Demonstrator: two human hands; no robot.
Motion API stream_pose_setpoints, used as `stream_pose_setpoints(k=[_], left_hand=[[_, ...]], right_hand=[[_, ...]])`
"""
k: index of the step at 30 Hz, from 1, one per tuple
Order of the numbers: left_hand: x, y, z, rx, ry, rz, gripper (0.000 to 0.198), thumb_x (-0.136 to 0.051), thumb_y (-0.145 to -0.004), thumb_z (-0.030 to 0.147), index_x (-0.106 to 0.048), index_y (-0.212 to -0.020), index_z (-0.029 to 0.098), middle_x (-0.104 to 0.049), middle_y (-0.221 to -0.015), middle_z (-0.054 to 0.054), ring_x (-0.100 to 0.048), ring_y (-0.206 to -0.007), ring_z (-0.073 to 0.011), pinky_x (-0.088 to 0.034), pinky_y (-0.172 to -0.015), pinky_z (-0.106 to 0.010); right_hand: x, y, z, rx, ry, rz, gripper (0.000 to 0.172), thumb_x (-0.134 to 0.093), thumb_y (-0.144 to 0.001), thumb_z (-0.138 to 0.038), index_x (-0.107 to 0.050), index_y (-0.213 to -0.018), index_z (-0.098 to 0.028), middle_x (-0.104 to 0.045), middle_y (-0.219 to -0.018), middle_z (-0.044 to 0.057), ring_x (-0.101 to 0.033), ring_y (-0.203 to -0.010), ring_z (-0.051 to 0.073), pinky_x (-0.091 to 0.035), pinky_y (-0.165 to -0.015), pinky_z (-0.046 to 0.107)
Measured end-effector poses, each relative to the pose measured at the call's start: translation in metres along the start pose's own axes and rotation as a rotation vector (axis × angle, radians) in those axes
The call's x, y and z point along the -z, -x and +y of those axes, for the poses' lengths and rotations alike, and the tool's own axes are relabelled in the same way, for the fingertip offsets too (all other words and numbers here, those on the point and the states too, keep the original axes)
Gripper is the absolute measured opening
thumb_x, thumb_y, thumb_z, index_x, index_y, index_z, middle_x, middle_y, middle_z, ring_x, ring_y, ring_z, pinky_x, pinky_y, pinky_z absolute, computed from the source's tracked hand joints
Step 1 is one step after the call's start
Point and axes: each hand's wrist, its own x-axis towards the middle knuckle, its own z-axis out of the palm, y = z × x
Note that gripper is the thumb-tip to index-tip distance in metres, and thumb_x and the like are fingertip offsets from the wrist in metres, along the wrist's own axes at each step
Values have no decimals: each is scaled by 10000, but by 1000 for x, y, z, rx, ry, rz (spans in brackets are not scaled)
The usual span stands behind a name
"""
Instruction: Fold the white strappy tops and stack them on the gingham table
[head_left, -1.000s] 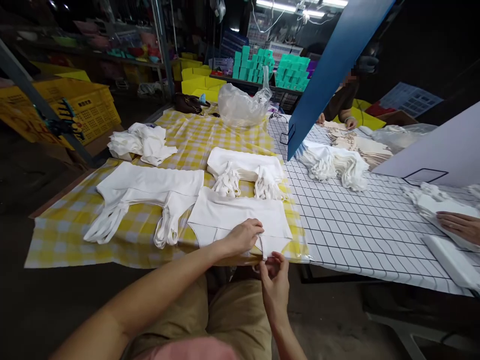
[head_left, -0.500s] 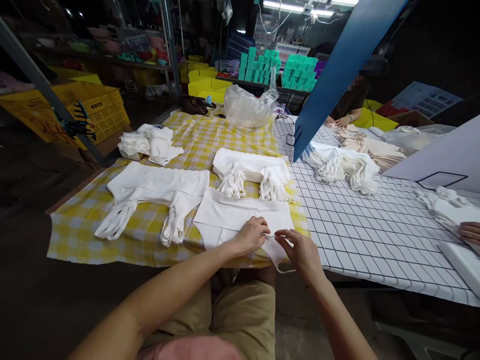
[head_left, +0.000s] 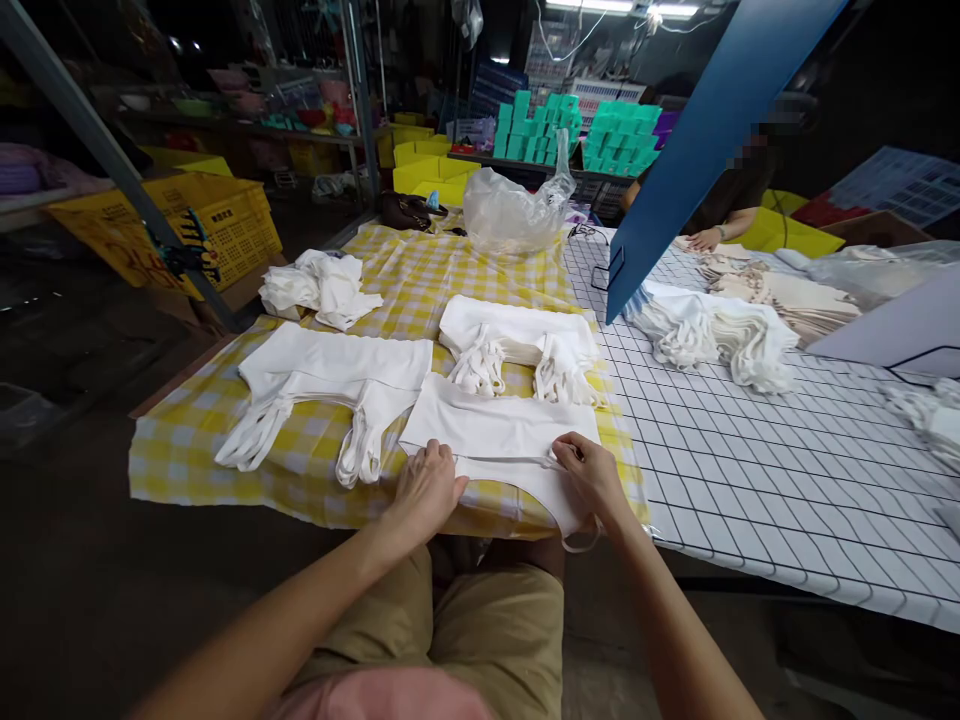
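Note:
A white top with thin straps (head_left: pixel 510 420) lies spread in front of me, with a horizontal fold or seam across it. My left hand (head_left: pixel 427 490) is over its lower left corner, fingers bent onto the cloth and thumb toward the middle; the fabric under the palm is hidden. At the right end of the seam, my right hand (head_left: pixel 592 475) pinches the edge between thumb and curled fingers. A loose strap hangs below that hand at the table edge. Beside my left hand lies a stack of white tops (head_left: pixel 337 365), and another strapped stack (head_left: pixel 517 330) sits just behind.
A crumpled white cloth heap (head_left: pixel 319 288) lies back left on the yellow checked cloth (head_left: pixel 397 270). A clear plastic bag (head_left: pixel 514 210) stands behind. A blue panel (head_left: pixel 697 150) rises at right, near more white garments (head_left: pixel 712 335). Another person's hand (head_left: pixel 705 239) rests on beige pieces.
My left hand has moved left from the middle of the top to its left corner. My right hand stays near the right end; the seam now lies straighter. The view has shifted slightly.

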Motion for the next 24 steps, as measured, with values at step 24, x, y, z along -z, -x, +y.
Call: stream_pose_setpoints(k=[24], left_hand=[[38, -48, -27, 77, 460, -94, 179, -496, -724, 179, -653, -804, 144, -576, -532, 12, -530, -507, -127, -341, -502, -209]], right_hand=[[-16, 3, 4, -66, 51, 176, 241, -487, -743, -383, -643, -734, -199, -666, -689, 36, -554, -632, 168, -333, -577, 251]])
